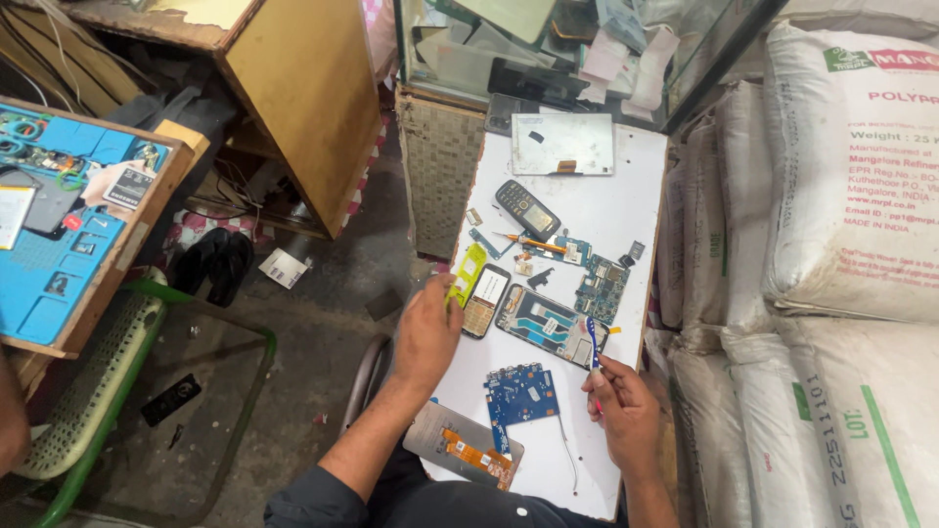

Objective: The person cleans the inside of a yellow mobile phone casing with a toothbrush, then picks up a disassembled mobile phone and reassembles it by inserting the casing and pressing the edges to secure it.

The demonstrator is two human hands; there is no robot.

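Right hand [624, 406] pinched on blue-handled screwdriver [593, 342], tip at opened phone frame [548, 324] on white counter [606, 210]. Left hand [426, 328] curled, grips yellow-green pry tool [466, 274] beside keypad phone [484, 300]. Blue circuit board [522, 393] between hands.

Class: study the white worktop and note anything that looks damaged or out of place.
A display panel with an orange ribbon overhangs the white board's near edge. Phones lie opened, circuit boards scattered loose between the hands.

The small parts [536, 264] mid-frame are too tiny to identify. The sacks [841, 244] run off the right edge, and the blue mat [59, 254] off the left.
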